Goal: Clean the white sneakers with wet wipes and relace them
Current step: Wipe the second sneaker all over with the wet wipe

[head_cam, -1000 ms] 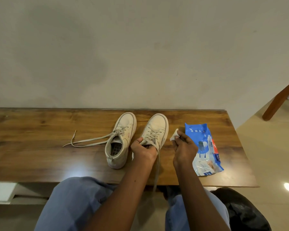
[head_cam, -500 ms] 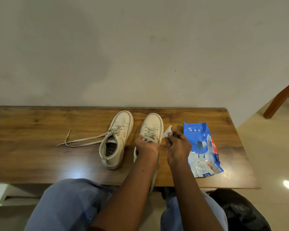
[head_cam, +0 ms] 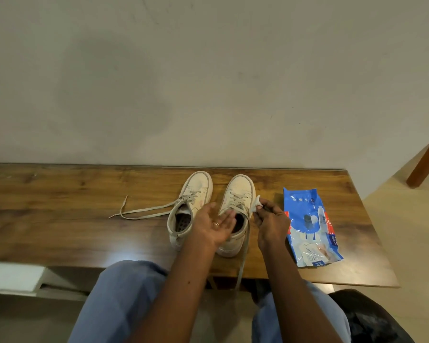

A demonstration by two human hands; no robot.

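Note:
Two white sneakers stand side by side on the wooden bench (head_cam: 60, 219), toes toward the wall. The left sneaker (head_cam: 192, 201) has its laces (head_cam: 144, 211) trailing out to the left. The right sneaker (head_cam: 238, 194) has a lace (head_cam: 244, 251) hanging over the bench's front edge. My left hand (head_cam: 214, 225) hovers palm up over the right sneaker's opening, fingers straight, holding nothing. My right hand (head_cam: 270, 224) pinches a small crumpled white wipe (head_cam: 257, 203) beside that sneaker's right side.
A blue wet wipes pack (head_cam: 310, 226) lies flat on the bench to the right of my right hand. A plain wall rises behind the bench. A wooden furniture leg (head_cam: 426, 164) stands at the far right. A dark bag (head_cam: 372, 318) sits on the floor by my knee.
My left hand has let go of the right sneaker's tongue and turned palm up, fingers straight. My right hand with the wipe has moved left, closer to that sneaker's side.

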